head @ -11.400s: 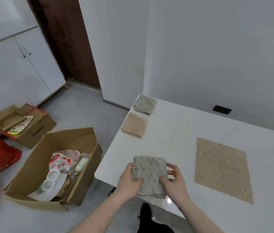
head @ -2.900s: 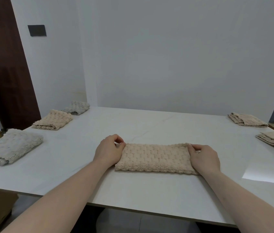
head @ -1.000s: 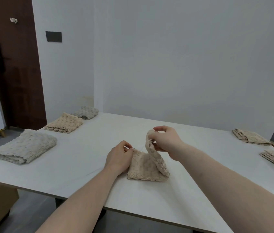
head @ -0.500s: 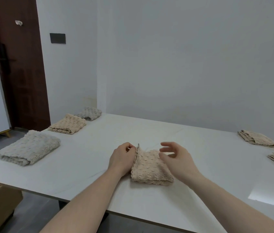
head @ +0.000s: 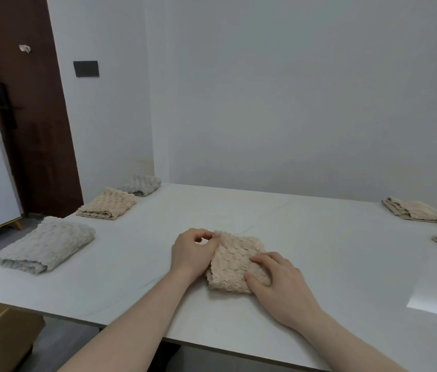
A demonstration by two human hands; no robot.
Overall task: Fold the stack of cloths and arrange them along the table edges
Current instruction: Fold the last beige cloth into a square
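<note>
I am pinching the beige cloth point(head: 235, 260) with my left grip point(head: 194, 251) mid-desk point(head: 137, 269), while my right grip point(head: 276, 277), released, is pressing flat to set the fold.

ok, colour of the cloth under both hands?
Beige, with a bumpy waffle-like texture. The cloth shows clearly in the head view, the only one.

beige cloth point(head: 235, 260): nubby plush | table point(head: 319, 264): smooth, faintly glossy, perhaps stone | door point(head: 32, 116): dark wood
</note>
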